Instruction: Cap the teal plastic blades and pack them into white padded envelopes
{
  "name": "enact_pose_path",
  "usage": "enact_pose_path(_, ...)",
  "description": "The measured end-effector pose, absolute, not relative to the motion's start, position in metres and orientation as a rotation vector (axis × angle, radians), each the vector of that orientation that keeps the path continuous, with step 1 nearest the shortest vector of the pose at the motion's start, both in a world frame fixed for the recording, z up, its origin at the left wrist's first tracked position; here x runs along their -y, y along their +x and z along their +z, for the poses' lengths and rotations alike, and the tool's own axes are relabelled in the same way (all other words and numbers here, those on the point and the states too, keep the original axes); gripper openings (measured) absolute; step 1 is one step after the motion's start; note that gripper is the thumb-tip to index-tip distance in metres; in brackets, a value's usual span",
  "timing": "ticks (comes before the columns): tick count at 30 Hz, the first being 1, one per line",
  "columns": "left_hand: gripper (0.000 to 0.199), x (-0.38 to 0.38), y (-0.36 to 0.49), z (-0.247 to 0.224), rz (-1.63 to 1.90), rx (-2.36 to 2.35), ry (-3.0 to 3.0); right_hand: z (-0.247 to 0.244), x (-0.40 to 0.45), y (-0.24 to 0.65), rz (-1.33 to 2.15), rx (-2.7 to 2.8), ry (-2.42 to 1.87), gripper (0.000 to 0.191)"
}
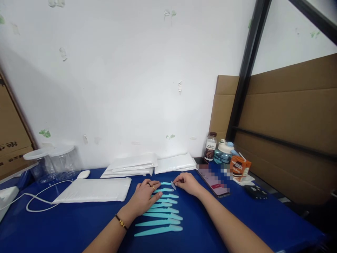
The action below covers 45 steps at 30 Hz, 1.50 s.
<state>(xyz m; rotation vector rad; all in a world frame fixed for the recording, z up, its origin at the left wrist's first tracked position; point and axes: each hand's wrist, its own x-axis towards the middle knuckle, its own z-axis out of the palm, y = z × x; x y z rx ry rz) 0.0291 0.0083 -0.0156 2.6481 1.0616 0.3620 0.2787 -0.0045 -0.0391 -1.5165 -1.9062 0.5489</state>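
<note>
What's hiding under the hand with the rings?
Parts of some turquoise razors lie beneath the left hand; you can see their ends poking out on the right. The covered parts, and anything else under the palm, can't be seen.

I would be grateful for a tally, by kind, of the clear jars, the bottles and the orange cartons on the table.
Jars: 2
Bottles: 2
Carton: 1
Total: 5
</note>
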Motion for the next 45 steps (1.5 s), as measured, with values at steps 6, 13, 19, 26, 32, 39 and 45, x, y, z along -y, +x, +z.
enact_pose_path(6, 0.052, -0.007, 0.028, -0.015, 0.334, -1.067, 2.657, -0.038, 0.011, 0.276, 0.447, 1.884, -1.570, 0.021)
enact_pose_path(13, 0.055, -0.003, 0.028, -0.010, 0.280, -0.995, 2.639, -0.037, 0.011, 0.269, 0.372, 1.973, -1.477, 0.012)
enact_pose_path(19, 0.054, -0.002, 0.026, -0.010, 0.290, -1.005, 2.650, -0.038, 0.012, 0.276, 0.302, 1.963, -1.563, 0.009)
enact_pose_path(26, 0.054, -0.001, 0.022, -0.009, 0.298, -1.023, 2.651, -0.034, 0.015, 0.264, 0.320, 2.074, -1.402, 0.013)
enact_pose_path(32, 0.053, -0.003, 0.018, -0.009, 0.317, -1.044, 2.651, -0.039, 0.016, 0.268, 0.357, 2.045, -1.380, 0.010)
enact_pose_path(39, 0.052, -0.003, 0.013, -0.006, 0.300, -1.069, 2.625, -0.039, 0.018, 0.274, 0.270, 2.089, -1.403, 0.014)
enact_pose_path(45, 0.054, -0.002, 0.013, -0.004, 0.302, -1.050, 2.626, -0.041, 0.013, 0.266, 0.271, 1.945, -1.552, 0.014)
